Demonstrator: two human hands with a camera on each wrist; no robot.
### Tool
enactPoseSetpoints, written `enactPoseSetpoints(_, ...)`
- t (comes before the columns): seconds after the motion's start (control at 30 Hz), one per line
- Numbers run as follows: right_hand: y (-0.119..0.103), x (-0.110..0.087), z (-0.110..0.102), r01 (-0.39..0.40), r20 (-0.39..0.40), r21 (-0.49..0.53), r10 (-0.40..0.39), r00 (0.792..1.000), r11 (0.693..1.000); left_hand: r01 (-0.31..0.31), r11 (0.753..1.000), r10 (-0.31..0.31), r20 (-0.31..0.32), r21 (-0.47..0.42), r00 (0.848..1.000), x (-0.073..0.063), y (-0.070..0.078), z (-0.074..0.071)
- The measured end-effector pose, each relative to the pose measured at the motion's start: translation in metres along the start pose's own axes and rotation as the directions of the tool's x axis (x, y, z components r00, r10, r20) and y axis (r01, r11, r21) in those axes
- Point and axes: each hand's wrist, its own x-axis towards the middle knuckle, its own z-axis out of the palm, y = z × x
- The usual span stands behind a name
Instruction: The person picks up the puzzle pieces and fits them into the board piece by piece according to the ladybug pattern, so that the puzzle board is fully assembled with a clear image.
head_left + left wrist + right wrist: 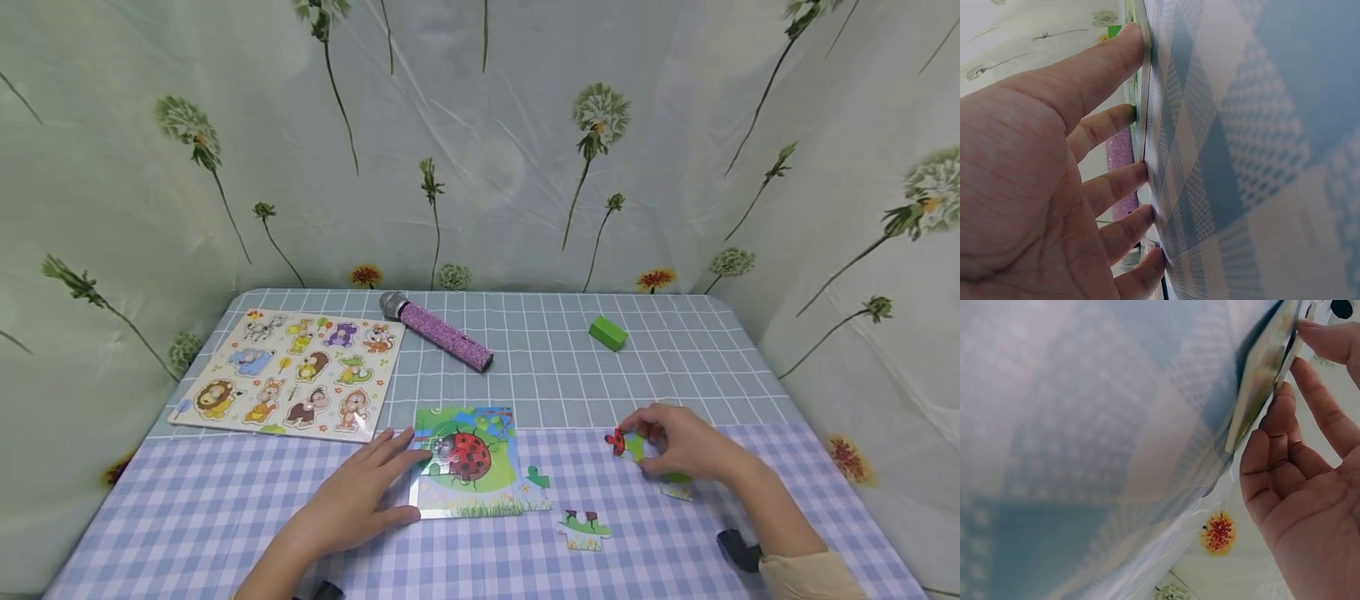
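Note:
A ladybug jigsaw puzzle (468,496) lies partly assembled in a square board in front of me. My left hand (360,500) rests at its left side, fingers spread and extended, with the fingertips at the board's edge (1142,94). Farther right, my right hand (690,442) pinches a red and green puzzle piece (634,447) between thumb and fingers. Another piece (677,492) lies on the cloth beneath that hand, partly covered; the right wrist view shows this lower piece (1257,387) close up. Between puzzle and right hand lies a loose piece (583,533) with grass and brown legs.
An animal peg board (285,367) lies at the back left. Beside it is a pink glittery microphone (448,335), and a green block (607,333) sits at the back right. A checked cloth (225,492) covers the table's front half. A floral curtain (495,167) hangs behind.

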Motion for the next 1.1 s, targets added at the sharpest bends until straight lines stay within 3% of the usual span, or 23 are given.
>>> enactPoseSetpoints(0.47,-0.015,0.016,0.004,-0.014,-0.017,-0.010,0.014,1.000,1.000,-0.016,1.000,0.016,-0.016,0.009,1.000,0.000,-0.001,0.000)
enactPoseSetpoints(1.1,-0.031,0.043,0.012,0.114,0.006,0.018,-0.114,0.993,0.993,-0.014,1.000,0.015,-0.015,0.015,1.000,0.001,-0.003,0.001)
